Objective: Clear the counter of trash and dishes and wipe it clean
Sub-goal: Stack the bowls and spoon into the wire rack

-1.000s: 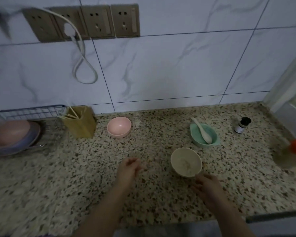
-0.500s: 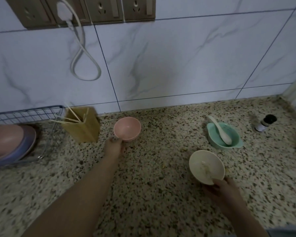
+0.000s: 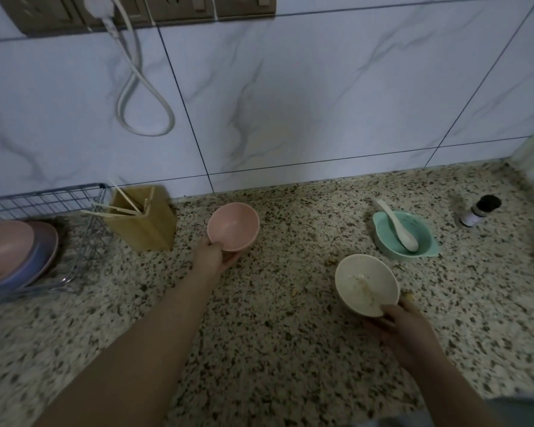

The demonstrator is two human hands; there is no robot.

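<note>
The speckled counter (image 3: 275, 349) runs from the tiled wall (image 3: 305, 103) at its back edge down to the near edge at the bottom of the view. Its widest bare stretch is the middle and the near part, between the two forearms, dotted with a few small crumbs (image 3: 294, 293).

The left hand (image 3: 211, 257) reaches toward the back edge and grips the pink bowl (image 3: 232, 226) by its near rim, thumb over the lip and fingers curled beneath; the bowl tilts toward the camera and looks empty. Just beside it, to the left along the back edge, stands a wooden holder (image 3: 141, 218) with chopsticks (image 3: 117, 208) leaning out of it. At the left edge a wire rack (image 3: 43, 201) holds stacked pink and purple dishes (image 3: 16, 254).

The right hand (image 3: 401, 331) clasps the cream bowl (image 3: 366, 285) at its near rim, thumb inside, fingers under it; the bowl is tipped and carries smears of food. Behind it, apart, sits a teal bowl (image 3: 406, 237) with a white spoon (image 3: 396, 224) lying in it, handle over the back rim. Near the back right corner stands a small bottle (image 3: 480, 211) with a dark cap, well apart from the bowls.
</note>
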